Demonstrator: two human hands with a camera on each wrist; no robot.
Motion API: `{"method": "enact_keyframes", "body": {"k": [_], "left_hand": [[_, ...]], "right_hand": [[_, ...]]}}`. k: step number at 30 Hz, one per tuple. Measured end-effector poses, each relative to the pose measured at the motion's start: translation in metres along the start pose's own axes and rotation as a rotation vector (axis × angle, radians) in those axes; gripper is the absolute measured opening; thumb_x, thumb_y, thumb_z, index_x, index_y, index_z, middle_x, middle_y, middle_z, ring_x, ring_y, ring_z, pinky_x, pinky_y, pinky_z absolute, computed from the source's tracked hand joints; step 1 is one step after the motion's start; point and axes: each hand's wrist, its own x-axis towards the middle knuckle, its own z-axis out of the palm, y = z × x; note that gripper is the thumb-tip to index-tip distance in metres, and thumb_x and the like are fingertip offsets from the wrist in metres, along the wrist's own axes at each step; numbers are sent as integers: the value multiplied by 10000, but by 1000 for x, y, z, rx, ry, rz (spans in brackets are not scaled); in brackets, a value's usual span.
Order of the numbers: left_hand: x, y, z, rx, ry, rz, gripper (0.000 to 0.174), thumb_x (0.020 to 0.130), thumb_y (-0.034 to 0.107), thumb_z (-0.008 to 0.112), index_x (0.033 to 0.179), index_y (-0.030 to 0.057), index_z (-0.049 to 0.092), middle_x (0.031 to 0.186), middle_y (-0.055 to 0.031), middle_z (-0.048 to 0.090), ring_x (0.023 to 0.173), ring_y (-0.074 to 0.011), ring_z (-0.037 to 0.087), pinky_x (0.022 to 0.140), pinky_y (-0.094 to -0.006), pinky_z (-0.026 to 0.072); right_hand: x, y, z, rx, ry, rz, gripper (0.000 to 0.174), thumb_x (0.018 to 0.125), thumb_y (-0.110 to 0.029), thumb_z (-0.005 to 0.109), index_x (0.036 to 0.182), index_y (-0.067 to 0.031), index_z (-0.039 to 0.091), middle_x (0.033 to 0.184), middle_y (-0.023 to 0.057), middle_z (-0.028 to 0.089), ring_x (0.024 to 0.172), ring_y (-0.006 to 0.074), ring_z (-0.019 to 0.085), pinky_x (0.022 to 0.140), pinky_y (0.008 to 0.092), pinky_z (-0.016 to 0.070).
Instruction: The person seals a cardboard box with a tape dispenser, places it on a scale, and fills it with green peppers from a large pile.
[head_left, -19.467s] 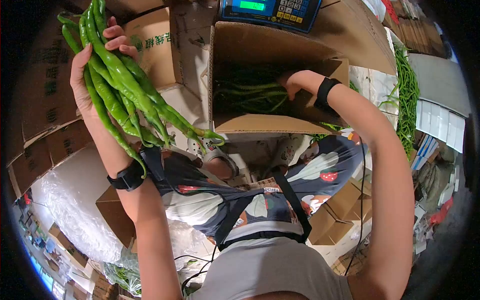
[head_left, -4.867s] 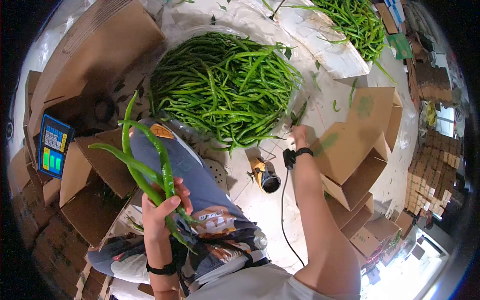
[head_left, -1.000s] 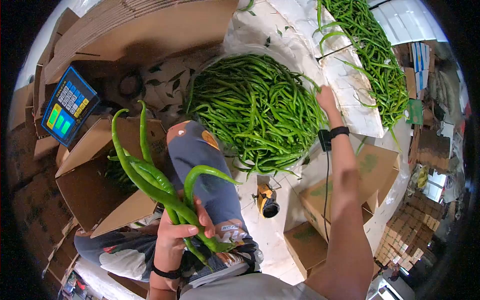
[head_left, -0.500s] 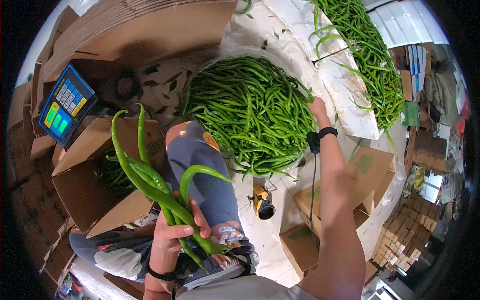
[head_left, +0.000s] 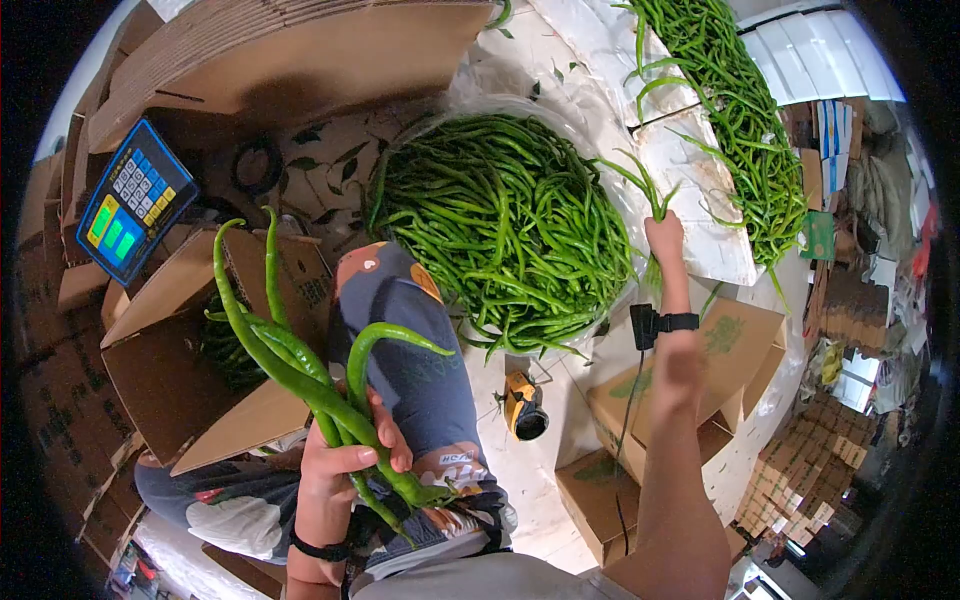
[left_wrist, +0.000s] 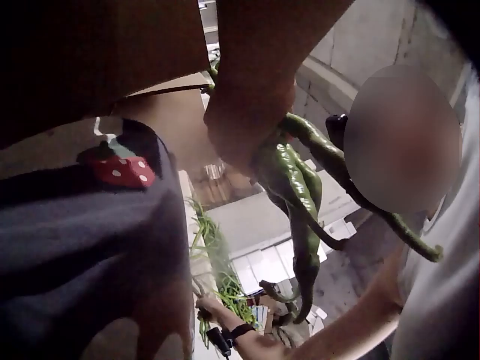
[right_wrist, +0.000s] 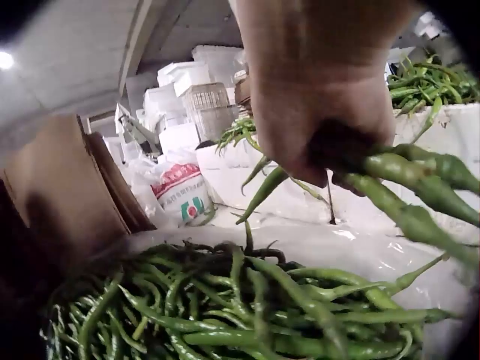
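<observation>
Several long green chili peppers [head_left: 305, 385] are held in my left hand [head_left: 345, 460], thumb across them, above my thigh. Their curved tips point up and away from me. The left wrist view shows stem ends of the bunch [left_wrist: 300, 199] beyond the hand. To the right of a big heap of chili peppers [head_left: 510, 225], my right hand [head_left: 665, 242] grips a few more chili peppers [head_left: 648, 188] by their middles. In the right wrist view these chilies [right_wrist: 420, 184] stick out on both sides of the fist, above the heap.
An opened carton [head_left: 165, 390] with chilies inside stands at left, beside a digital scale display [head_left: 135, 205]. White foam boxes [head_left: 685, 190] bearing more chilies [head_left: 745, 130] stand at right. A yellow-and-black tape dispenser [head_left: 525, 405] and more cartons [head_left: 690, 370] are on the floor.
From the heap's right edge, my right hand has come away rightward and back towards me with a few chilies. My left hand keeps its bunch, smaller than the one held 19.5 s ago.
</observation>
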Motion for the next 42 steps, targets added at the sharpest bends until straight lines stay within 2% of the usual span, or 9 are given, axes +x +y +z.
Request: {"method": "enact_keyframes", "body": {"k": [4, 11, 15, 18, 21, 25, 31, 39, 42], "left_hand": [[-1, -2, 3, 4, 7, -7, 502, 596, -23, 635, 1041, -2, 404, 747, -137, 542, 620, -297, 568, 582, -427, 459], [-7, -4, 10, 17, 8, -2, 504, 595, -27, 629, 1043, -13, 399, 744, -141, 541, 617, -301, 567, 586, -427, 460], [-13, 0, 4, -42, -16, 45, 507, 595, -25, 629, 1044, -15, 396, 741, -143, 539, 611, -301, 565, 587, -428, 460], [-11, 2, 1, -55, 15, 47, 509, 591, -25, 629, 1043, -17, 395, 737, -145, 536, 606, -300, 562, 582, -429, 462], [-6, -1, 5, -61, 31, 33, 511, 587, -26, 629, 1042, -20, 395, 730, -148, 534, 605, -300, 562, 576, -429, 464], [-4, -3, 11, 17, 13, 19, 518, 583, -17, 636, 1043, -20, 396, 723, -146, 537, 602, -301, 564, 571, -427, 463], [-17, 2, 12, 6, 8, 39, 539, 576, -9, 642, 1049, -36, 387, 713, -128, 535, 598, -298, 565, 573, -427, 464], [-20, 4, 14, -16, -3, 60, 547, 572, -1, 650, 1047, -44, 382, 710, -130, 534, 591, -294, 566, 571, -424, 463], [-29, 8, 18, -22, -20, 82, 545, 570, -5, 650, 1046, -31, 384, 708, -133, 533, 587, -301, 565, 565, -428, 461]], "right_hand": [[1, -28, 17, 357, -92, 9, 338, 673, -301, 612, 826, -6, 546, 731, 170, 593, 698, 304, 572, 661, 365, 444], [38, -81, 87, 197, -96, -176, 465, 590, -322, 683, 925, -19, 572, 843, 208, 601, 832, 354, 571, 785, 401, 432], [23, -75, 19, 223, -129, -112, 362, 592, -315, 641, 824, -38, 635, 769, 182, 625, 738, 301, 609, 692, 358, 476], [-3, -36, -25, 247, -554, -66, 400, 597, -282, 679, 904, -30, 629, 775, 118, 638, 727, 224, 608, 688, 304, 461], [-27, -18, -9, 371, -389, -190, 381, 609, -262, 721, 887, -24, 615, 784, 67, 625, 700, 149, 568, 667, 286, 445], [-25, -30, 53, 368, -132, -305, 441, 599, -291, 733, 919, -17, 604, 817, 121, 627, 757, 256, 592, 730, 335, 445], [-18, -43, 63, 124, -190, -255, 500, 570, -284, 703, 945, 8, 548, 940, 241, 566, 883, 366, 541, 777, 422, 424], [-27, -53, 20, 223, -285, -293, 448, 564, -262, 692, 893, 21, 578, 833, 227, 597, 802, 371, 570, 712, 412, 449], [-35, -63, -16, 338, -382, -237, 319, 598, -185, 659, 820, 33, 589, 753, 159, 617, 702, 265, 594, 643, 347, 460]]}}
